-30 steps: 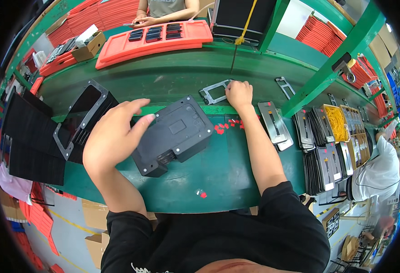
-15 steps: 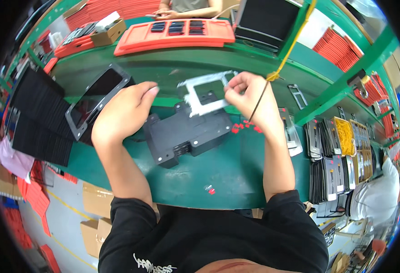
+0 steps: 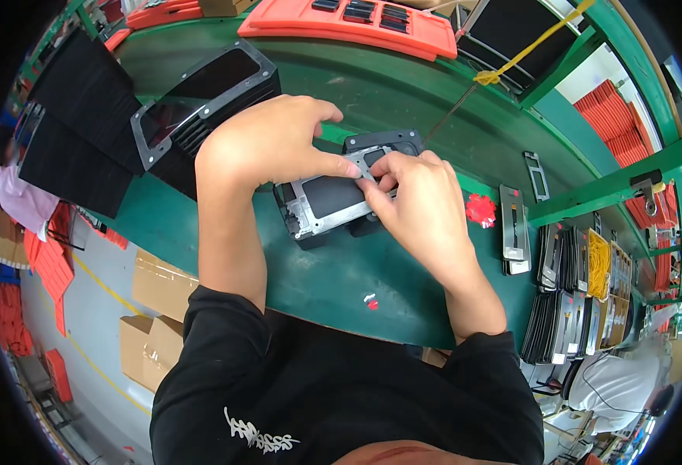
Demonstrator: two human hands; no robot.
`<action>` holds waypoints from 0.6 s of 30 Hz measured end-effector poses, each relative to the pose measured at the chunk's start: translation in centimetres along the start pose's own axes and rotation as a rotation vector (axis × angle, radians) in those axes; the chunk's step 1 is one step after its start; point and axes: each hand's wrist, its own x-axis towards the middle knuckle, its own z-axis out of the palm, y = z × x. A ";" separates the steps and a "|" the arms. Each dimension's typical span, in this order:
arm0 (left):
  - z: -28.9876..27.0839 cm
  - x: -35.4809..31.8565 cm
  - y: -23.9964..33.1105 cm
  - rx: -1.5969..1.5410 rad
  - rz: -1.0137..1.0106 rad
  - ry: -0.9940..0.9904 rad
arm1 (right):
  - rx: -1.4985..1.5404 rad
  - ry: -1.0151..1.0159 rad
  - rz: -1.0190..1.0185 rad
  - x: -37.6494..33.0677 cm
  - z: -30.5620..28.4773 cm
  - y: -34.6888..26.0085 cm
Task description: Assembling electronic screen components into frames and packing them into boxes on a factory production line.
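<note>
A thin silvery metal frame (image 3: 304, 217) with a large rectangular opening lies on a black block-shaped fixture (image 3: 384, 139) on the green bench. My right hand (image 3: 422, 194) pinches the frame's right part between thumb and bent fingers. From the left, my left hand (image 3: 271, 143) reaches over it, its thumb touching the frame close to my right fingertips. The left index finger is stretched out in the air, and its other fingers are mostly hidden. Behind the left hand stands a black slotted rack (image 3: 141, 136) with a dark glossy panel in its top.
Tall stacks of black sheets (image 3: 85, 101) stand at the left. Red tabs (image 3: 480, 210) and more metal frames (image 3: 514, 232) lie to the right. An orange tray (image 3: 341, 29) holds dark parts at the back. A yellow cord (image 3: 539, 52) runs above the bench.
The frame has come down from the air onto the black fixture, my right hand still on it. My left hand has moved right, thumb onto the frame. The whole view has shifted.
</note>
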 end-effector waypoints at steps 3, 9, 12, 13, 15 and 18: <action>0.0 0.0 -0.3 0.020 0.019 0.011 | -0.045 -0.003 0.048 0.3 -0.4 0.5; 0.0 0.0 0.0 -0.007 -0.036 0.015 | -0.149 0.044 0.115 0.3 0.0 0.8; 0.1 0.2 0.0 0.014 -0.017 -0.012 | -0.128 0.032 0.050 0.2 -0.1 0.8; 0.2 0.2 0.2 0.025 -0.036 -0.027 | -0.128 0.031 0.050 0.2 -0.3 0.9; 0.2 0.4 0.7 0.048 -0.074 -0.059 | -0.097 -0.019 -0.013 0.2 -1.3 1.3; 1.1 1.2 0.6 0.121 -0.110 -0.038 | -0.051 -0.092 -0.067 0.2 -2.2 2.1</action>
